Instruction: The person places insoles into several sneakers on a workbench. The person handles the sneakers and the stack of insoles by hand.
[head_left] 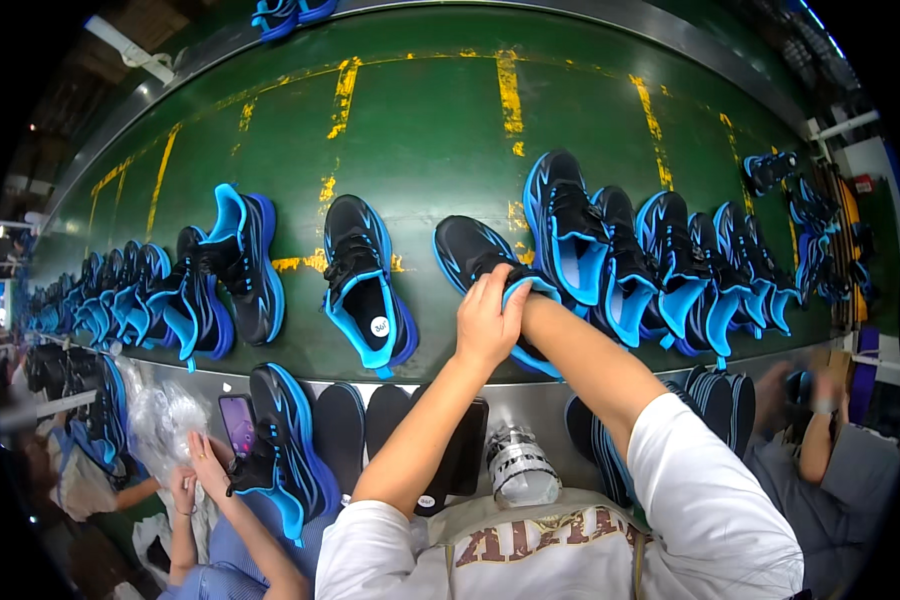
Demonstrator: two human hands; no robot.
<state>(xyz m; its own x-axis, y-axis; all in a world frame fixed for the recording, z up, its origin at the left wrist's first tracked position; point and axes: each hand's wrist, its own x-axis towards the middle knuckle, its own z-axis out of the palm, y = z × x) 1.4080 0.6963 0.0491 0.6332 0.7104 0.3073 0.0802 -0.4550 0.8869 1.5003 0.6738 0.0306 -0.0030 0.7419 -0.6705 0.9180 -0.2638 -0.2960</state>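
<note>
A black and blue sneaker point(467, 243) lies on the green conveyor belt in front of me, its toe to the far left. My left hand point(490, 316) grips it at the collar and tongue, fingers closed over the upper. My right hand point(538, 303) reaches into the shoe's opening; past the wrist it is hidden, so its fingers do not show. To the left stands another sneaker point(355, 245) with a black insole and a round white sticker inside. Just right of the held shoe is a sneaker point(562, 215) with a pale insole.
Sneakers line the belt point(420, 120) on the right and left, one tilted sneaker point(255, 265) leaning on its neighbour. Along the metal edge lie black insoles point(340, 430), striped insoles point(592, 440) and a clear bottle point(522, 468). Co-workers sit at both sides; the left one's hands point(205, 468) are near clear plastic point(165, 425).
</note>
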